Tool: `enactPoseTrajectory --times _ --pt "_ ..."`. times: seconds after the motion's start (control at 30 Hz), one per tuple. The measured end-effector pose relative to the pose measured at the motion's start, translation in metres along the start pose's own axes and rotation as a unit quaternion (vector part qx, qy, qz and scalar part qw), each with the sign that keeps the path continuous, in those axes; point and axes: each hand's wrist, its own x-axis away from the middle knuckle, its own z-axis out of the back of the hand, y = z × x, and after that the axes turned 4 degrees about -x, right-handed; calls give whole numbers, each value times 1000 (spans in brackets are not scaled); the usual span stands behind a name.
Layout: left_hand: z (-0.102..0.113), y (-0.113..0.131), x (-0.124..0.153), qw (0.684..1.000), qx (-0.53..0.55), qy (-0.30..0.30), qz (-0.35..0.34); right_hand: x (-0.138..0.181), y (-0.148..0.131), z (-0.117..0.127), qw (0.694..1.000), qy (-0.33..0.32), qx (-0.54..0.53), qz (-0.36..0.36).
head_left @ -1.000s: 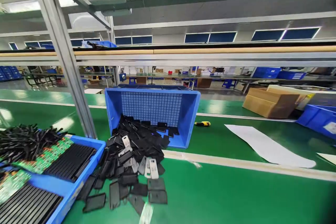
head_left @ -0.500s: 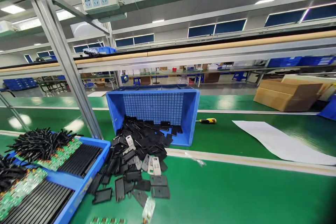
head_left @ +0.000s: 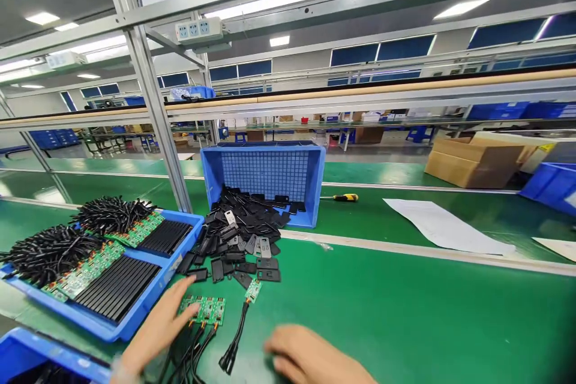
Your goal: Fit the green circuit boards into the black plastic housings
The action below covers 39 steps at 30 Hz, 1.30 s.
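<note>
My left hand point(head_left: 158, 329) lies flat on the green mat, fingers stretched out, its fingertips touching a row of small green circuit boards point(head_left: 206, 309) with black cables point(head_left: 191, 348). A single green board on a black cable point(head_left: 238, 327) lies just right of them. My right hand point(head_left: 310, 357) rests low on the mat near the bottom edge, fingers curled and blurred, with nothing visible in it. Beyond both hands a pile of black plastic covers point(head_left: 238, 237) spills from a tipped blue crate point(head_left: 265, 177).
Blue trays point(head_left: 135, 312) at the left hold green boards, black cables and black slotted racks. A metal frame post point(head_left: 157, 108) stands behind them. A yellow-handled screwdriver point(head_left: 341, 197), a white sheet point(head_left: 445, 228), cardboard boxes point(head_left: 472, 162) and a blue bin point(head_left: 549, 186) lie further right.
The view has tilted down and pulled back. Both my hands have come into view at the bottom, and the green boards with cables now show in front of the pile.
</note>
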Motion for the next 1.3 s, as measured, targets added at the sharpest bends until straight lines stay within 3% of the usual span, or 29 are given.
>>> enactPoseTrajectory --times 0.07,0.13,0.2,0.3,0.4,0.57,0.73,0.87,0.93,1.03,1.17,1.3 --pt "1 5 -42 990 -103 -35 94 -46 15 7 997 22 -65 -33" --pt "-5 12 -75 978 -140 -69 136 -93 34 8 993 69 -55 -77" --pt "-14 18 -96 971 -170 -79 152 -132 53 1 991 90 -32 -98" --pt "-26 27 -113 968 -193 -67 148 -168 82 -11 995 65 -12 -69" --pt "-30 38 -128 971 -189 -70 129 -179 107 -14 998 47 12 -27" --pt "-37 57 -162 976 -167 -69 117 -175 144 6 995 78 59 13" --pt "-40 69 -185 980 -169 -54 84 -176 165 20 988 100 117 11" --pt "-14 67 -166 986 -121 -96 63 -159 135 20 986 113 112 -42" --pt "3 64 -138 983 -142 -95 72 -137 106 17 992 103 65 -30" --pt "16 63 -80 966 -201 -89 134 -100 63 6 999 19 -30 8" --pt "2 64 -19 947 -202 -135 209 -70 35 -15 998 -53 -6 -13" --pt "-23 49 -4 965 -161 -69 197 -70 34 -29 996 -43 77 3"
